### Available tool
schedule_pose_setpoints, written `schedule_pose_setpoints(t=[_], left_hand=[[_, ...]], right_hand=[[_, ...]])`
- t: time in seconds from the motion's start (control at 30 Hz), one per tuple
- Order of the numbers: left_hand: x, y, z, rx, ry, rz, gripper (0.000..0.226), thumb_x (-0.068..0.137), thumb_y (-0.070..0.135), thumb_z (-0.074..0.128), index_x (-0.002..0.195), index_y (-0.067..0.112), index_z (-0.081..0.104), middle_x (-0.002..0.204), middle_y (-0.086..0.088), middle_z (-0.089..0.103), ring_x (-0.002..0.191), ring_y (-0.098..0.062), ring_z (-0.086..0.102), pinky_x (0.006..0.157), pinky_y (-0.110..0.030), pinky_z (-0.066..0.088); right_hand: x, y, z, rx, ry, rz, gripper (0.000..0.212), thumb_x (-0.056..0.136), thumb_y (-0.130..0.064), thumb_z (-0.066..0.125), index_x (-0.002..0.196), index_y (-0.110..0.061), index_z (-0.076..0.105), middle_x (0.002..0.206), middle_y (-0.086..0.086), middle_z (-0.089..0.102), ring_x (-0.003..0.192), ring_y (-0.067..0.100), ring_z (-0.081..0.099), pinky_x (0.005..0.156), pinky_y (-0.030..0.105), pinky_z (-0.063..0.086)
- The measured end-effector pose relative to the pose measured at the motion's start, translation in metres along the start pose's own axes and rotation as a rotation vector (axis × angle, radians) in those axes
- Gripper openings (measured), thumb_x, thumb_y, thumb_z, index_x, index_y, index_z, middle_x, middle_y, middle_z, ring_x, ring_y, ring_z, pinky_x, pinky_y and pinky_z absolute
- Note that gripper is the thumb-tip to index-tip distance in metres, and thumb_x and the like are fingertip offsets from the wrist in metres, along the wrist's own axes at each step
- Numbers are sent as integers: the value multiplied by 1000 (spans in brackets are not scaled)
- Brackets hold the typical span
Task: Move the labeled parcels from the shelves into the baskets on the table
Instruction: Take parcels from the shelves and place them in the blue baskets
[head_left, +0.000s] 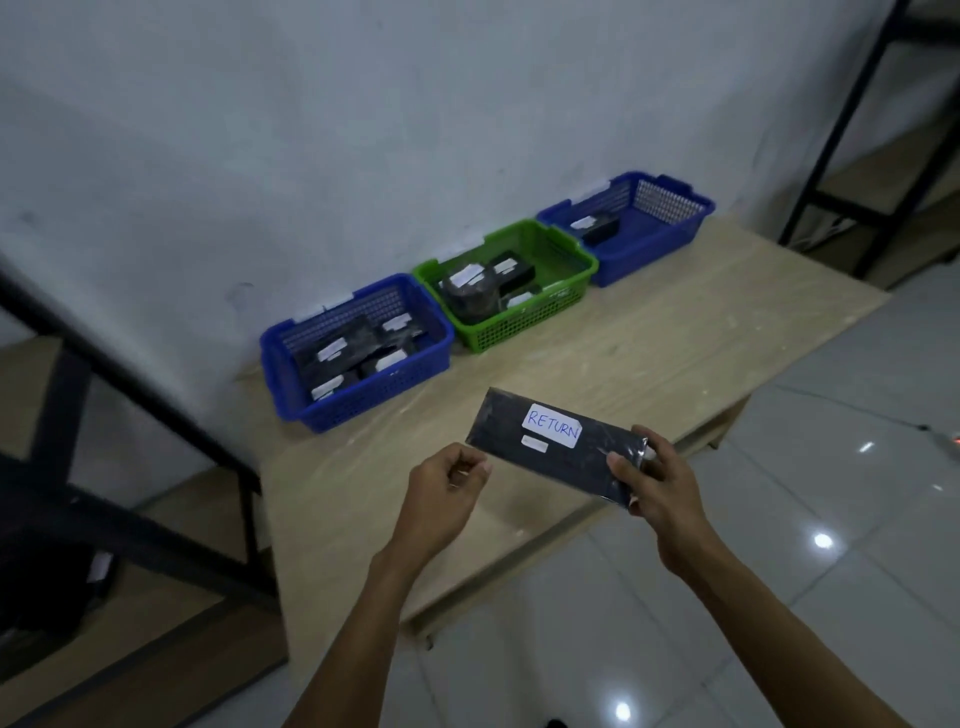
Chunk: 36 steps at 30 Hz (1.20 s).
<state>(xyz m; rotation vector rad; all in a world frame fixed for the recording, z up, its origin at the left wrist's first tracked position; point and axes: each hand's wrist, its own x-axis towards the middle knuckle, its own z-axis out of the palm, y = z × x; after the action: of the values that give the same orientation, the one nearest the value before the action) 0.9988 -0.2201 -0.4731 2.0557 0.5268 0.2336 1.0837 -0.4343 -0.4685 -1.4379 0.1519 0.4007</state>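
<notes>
A flat black parcel (561, 452) with a white label reading "RETURN" hangs above the wooden table's (675, 332) front part. My right hand (660, 493) grips its right end, thumb on top. My left hand (447, 499) is just below the parcel's left corner with its fingers loosely curled, and it does not appear to hold the parcel. Three baskets stand in a row along the wall: a blue basket (291, 384) on the left with several labeled black parcels, a green basket (566, 296) in the middle with a few, and a second blue basket (649, 249) at the right with one.
A black metal shelf frame (156, 415) with wooden boards stands at the left, and a dark parcel lies on its low board (62, 587). Another shelf frame (852, 119) is at the upper right. White glossy floor tiles (831, 467) lie to the right of the table.
</notes>
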Motion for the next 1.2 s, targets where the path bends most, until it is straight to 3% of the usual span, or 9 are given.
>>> schedule_pose_setpoints(t=[0.17, 0.37, 0.53, 0.63, 0.77, 0.87, 0.97, 1.13, 1.2], left_hand=[[72, 44, 51, 20, -49, 39, 6, 87, 18, 66, 84, 23, 68, 78, 12, 67, 67, 4, 56, 61, -7, 41], [143, 79, 120, 50, -25, 35, 6, 87, 19, 66, 82, 22, 67, 77, 12, 66, 66, 0, 56, 63, -12, 42], [183, 108, 180, 29, 66, -69, 10, 87, 20, 66, 78, 25, 67, 71, 10, 66, 72, -13, 62, 71, -29, 49], [206, 130, 206, 30, 86, -98, 8, 87, 21, 66, 80, 24, 67, 73, 9, 66, 75, -15, 64, 72, -30, 50], [249, 148, 224, 26, 152, -119, 8, 88, 23, 66, 80, 25, 67, 73, 10, 66, 76, -15, 64, 69, -26, 48], [290, 153, 236, 12, 186, -146, 10, 87, 21, 66, 79, 25, 66, 71, 8, 65, 74, -15, 63, 67, -23, 46], [339, 150, 250, -18, 199, -170, 11, 87, 21, 66, 78, 27, 65, 71, 4, 65, 70, -12, 61, 66, -24, 46], [418, 149, 265, -5, 268, -152, 10, 88, 14, 65, 80, 19, 64, 71, 5, 63, 64, -1, 55, 60, -13, 40], [449, 150, 269, -19, 346, -141, 3, 88, 14, 66, 88, 17, 66, 79, 3, 65, 73, -7, 59, 64, -16, 41]], right_hand=[[73, -32, -43, 10, 60, -56, 58, 88, -11, 62, 141, -16, 39, 118, 14, 58, 93, 21, 57, 49, 9, 45], [175, -59, -102, 35, 36, -65, 56, 89, -8, 60, 140, -13, 39, 118, 15, 58, 95, 22, 57, 59, 18, 46], [266, -99, -153, 2, -16, -54, 56, 90, -8, 59, 141, -11, 39, 118, 12, 58, 99, 21, 56, 73, 25, 46], [312, -131, -173, -8, -48, -47, 55, 90, -8, 59, 141, -11, 38, 115, 12, 57, 86, 17, 58, 61, 16, 48], [373, -163, -180, -57, -98, -48, 57, 90, -9, 60, 142, -12, 36, 114, 13, 57, 81, 16, 58, 58, 19, 46], [423, -178, -176, -81, -114, -61, 57, 89, -11, 61, 141, -14, 36, 103, 10, 60, 72, 10, 57, 49, 14, 47], [474, -190, -168, -121, -96, -51, 60, 89, -13, 62, 139, -14, 29, 98, 9, 57, 71, 10, 57, 53, 21, 43], [536, -208, -157, -211, -93, -41, 44, 88, -14, 63, 123, -11, 36, 92, 7, 61, 67, 10, 56, 41, 13, 42], [563, -224, -148, -251, -125, -50, 39, 87, -12, 63, 118, -9, 39, 94, 11, 62, 65, 12, 57, 39, 11, 41]])
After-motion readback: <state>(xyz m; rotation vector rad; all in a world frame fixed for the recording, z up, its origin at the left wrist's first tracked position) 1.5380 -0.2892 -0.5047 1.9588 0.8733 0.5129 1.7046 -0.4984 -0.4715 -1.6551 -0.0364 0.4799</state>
